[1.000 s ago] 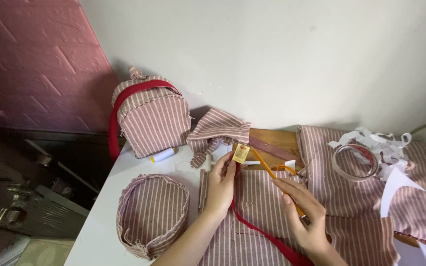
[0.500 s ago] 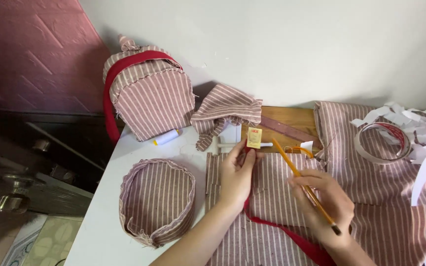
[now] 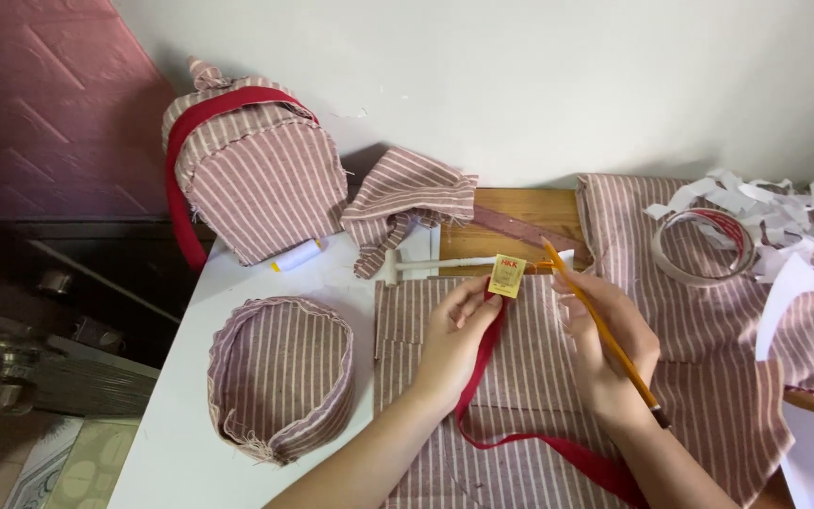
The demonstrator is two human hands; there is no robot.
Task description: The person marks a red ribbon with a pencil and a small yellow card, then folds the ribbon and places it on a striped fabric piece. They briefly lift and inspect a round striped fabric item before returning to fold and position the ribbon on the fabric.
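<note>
My left hand [image 3: 454, 339] pinches the end of a red strap [image 3: 529, 440] that carries a small yellow label [image 3: 507, 275], held over a flat piece of pink striped fabric [image 3: 520, 377]. My right hand [image 3: 607, 353] holds an orange pencil [image 3: 595, 320] slanted, its tip up near the label. The strap curves down and right under my right wrist.
A striped backpack piece with red trim [image 3: 252, 174] leans on the wall. A round striped fabric tub [image 3: 280, 377] sits at the left on the white table [image 3: 181, 415]. A crumpled striped scrap [image 3: 407, 203], a tape roll [image 3: 704, 247], white paper strips [image 3: 765, 212] and a wooden board [image 3: 511, 221] lie behind.
The view has shifted so everything sits lower and more to the right. My right hand has lifted the pencil from lying low to pointing up toward the label. My left hand still holds the strap end.
</note>
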